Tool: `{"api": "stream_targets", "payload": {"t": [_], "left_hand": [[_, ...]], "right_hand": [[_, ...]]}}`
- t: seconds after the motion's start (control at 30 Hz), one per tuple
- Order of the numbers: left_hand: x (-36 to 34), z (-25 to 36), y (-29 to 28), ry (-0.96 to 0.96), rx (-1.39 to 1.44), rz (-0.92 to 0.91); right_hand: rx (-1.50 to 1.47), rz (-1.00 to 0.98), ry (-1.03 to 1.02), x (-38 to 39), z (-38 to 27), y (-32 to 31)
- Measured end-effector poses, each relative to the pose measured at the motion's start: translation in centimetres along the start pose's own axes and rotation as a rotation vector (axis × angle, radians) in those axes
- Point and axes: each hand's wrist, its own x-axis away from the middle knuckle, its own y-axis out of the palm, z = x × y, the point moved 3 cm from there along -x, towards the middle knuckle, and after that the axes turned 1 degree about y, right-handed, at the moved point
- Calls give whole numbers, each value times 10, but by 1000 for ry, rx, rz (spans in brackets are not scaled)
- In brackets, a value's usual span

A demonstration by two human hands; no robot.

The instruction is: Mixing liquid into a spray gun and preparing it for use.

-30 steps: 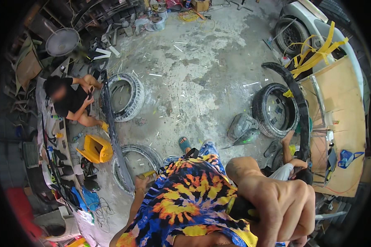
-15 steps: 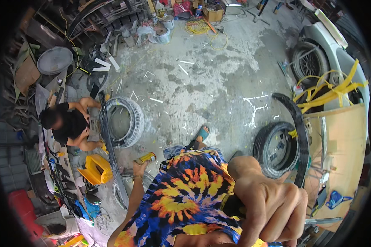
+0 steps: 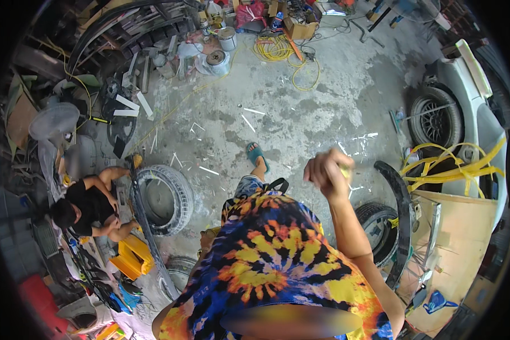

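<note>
My right hand point(image 3: 330, 173) is raised in front of me, right of the middle, over the floor. Its fingers are curled closed, and a small yellowish bit shows at their edge; what they hold I cannot make out. Low at my left side, my left hand point(image 3: 206, 241) is mostly hidden by my tie-dyed shirt point(image 3: 283, 255). A sliver of the yellow can point(image 3: 211, 230) shows by it, the rest being covered. The nearest thing to the left hand is a whitish, dusty tire point(image 3: 181, 198). Beyond the right forearm lies a dark tire point(image 3: 374, 224).
A person point(image 3: 90, 207) in black sits at the left behind a long dark strip point(image 3: 147, 232), near a yellow box point(image 3: 131, 258). At the right are a curved black part point(image 3: 399, 215), a wooden board point(image 3: 459, 243), yellow strips point(image 3: 464, 170) and a car wheel point(image 3: 436, 119). White scraps litter the floor.
My right hand has swung away from close to my chest, forward over the floor. My left hand has drawn in behind the shirt with the can. One foot has stepped forward.
</note>
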Motion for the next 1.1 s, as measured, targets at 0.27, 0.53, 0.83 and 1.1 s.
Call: {"api": "stream_targets", "payload": {"t": [0.27, 0.53, 0.83, 1.1], "left_hand": [[-191, 33, -277, -213, 699, 326], [-336, 122, -497, -268, 1034, 603], [-414, 226, -497, -345, 775, 336], [-469, 285, -553, -433, 702, 286]], "right_hand": [[280, 947, 811, -23, 207, -252], [434, 620, 1210, -104, 277, -330], [692, 258, 1248, -440, 295, -463], [774, 350, 1024, -735, 291, -468]]}}
